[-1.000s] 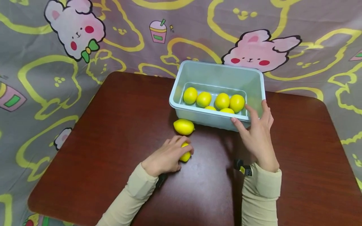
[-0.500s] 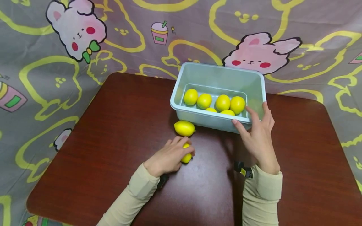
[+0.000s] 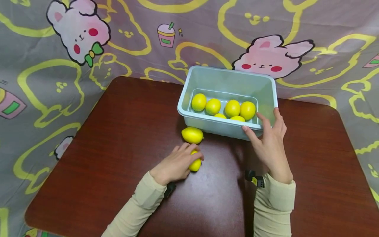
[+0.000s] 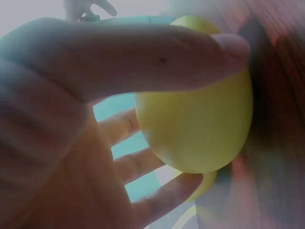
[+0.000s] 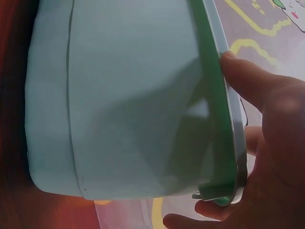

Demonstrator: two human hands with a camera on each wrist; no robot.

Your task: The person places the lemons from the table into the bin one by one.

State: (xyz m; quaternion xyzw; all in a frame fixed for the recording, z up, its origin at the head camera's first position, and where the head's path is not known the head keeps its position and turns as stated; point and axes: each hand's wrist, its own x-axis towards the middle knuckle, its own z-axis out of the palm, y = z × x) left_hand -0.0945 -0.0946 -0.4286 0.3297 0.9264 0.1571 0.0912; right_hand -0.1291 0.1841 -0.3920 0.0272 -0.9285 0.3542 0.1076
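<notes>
My left hand (image 3: 174,164) grips a yellow lemon (image 3: 195,165) low over the table, with the thumb along one side and the fingers round the other. In the left wrist view that lemon (image 4: 205,129) fills the space between thumb and fingers. A second lemon (image 3: 192,135) lies just beyond it, in front of a pale blue plastic bin (image 3: 216,119). My right hand (image 3: 270,146) holds the bin's near right corner, its thumb at the front rim and fingers at the right side. Several lemons (image 3: 232,108) rest on the bin's floor, some partly hidden by the front wall.
The dark red wooden table (image 3: 124,138) has rounded corners. Behind it and at its sides hangs a grey-pink cloth (image 3: 201,26) printed with rabbits and yellow outlines. The bin stands at the table's back edge, near the cloth.
</notes>
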